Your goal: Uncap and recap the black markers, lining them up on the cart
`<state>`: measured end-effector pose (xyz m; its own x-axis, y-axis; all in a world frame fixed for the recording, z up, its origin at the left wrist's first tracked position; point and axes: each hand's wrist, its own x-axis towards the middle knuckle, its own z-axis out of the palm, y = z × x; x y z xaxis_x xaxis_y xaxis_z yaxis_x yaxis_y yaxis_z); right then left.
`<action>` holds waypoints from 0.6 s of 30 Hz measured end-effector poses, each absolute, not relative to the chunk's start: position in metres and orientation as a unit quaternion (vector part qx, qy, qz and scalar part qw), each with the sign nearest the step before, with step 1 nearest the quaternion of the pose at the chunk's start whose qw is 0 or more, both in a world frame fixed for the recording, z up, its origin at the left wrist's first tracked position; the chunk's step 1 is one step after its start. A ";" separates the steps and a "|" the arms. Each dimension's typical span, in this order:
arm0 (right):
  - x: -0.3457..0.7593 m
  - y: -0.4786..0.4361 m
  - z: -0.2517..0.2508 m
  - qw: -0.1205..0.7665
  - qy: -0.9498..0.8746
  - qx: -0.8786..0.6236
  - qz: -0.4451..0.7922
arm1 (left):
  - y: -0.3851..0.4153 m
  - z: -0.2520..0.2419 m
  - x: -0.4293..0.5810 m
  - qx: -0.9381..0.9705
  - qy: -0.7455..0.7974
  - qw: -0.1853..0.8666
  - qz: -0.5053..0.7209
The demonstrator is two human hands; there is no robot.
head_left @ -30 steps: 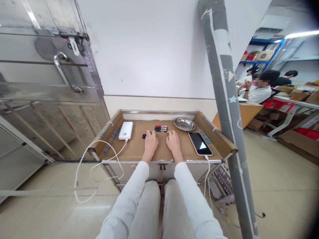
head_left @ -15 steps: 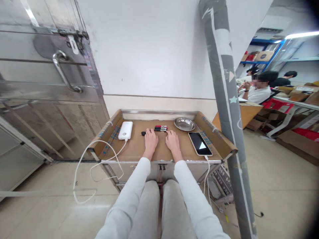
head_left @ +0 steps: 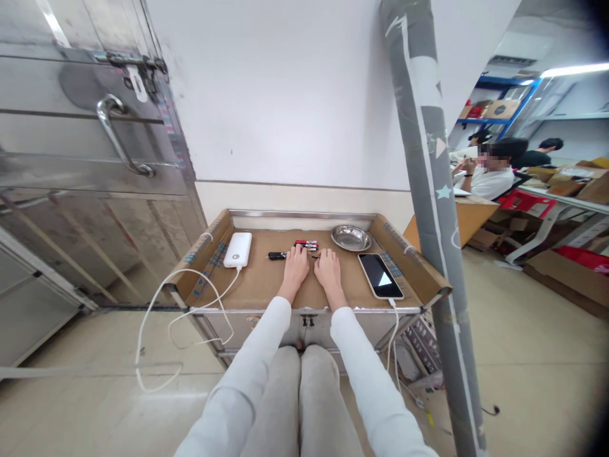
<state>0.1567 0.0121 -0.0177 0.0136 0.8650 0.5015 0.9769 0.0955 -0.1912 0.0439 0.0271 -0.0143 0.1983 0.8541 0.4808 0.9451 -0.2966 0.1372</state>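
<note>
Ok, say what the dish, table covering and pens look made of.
Dish: polished metal, probably steel, from its mirror-like glints. Table covering: matt cardboard or thick paper, from its dull brown surface. Pens: probably smooth plastic by their slight shine; too small to be sure.

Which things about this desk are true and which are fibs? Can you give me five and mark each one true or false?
1. The metal dish is farther from the person than the phone. True.
2. The phone is lying inside the metal dish. False: it lies on the cardboard, in front of the dish.
3. A white cable is plugged into the power bank. True.
4. The power bank is to the right of both hands. False: it is to the left of the left hand and the right hand.
5. A black pen sticks out to the left of the left hand. True.
</note>
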 end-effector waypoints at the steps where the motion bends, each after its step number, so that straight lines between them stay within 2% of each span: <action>1: 0.157 0.012 -0.017 0.256 -0.689 -0.669 -0.109 | 0.028 -0.015 0.046 -0.767 -0.586 0.093 -0.244; 9: 0.159 0.013 -0.017 0.237 -0.695 -0.668 -0.119 | 0.033 -0.020 0.048 -0.779 -0.569 0.082 -0.252; 18: 0.164 0.014 -0.020 0.245 -0.726 -0.637 -0.082 | 0.032 -0.019 0.042 -0.776 -0.555 -0.030 -0.299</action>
<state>0.1638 0.0139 -0.0196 -0.0685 0.8848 0.4610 0.9655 0.1751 -0.1925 0.0416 0.0322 -0.0188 0.2060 0.8792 0.4296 0.8429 -0.3825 0.3786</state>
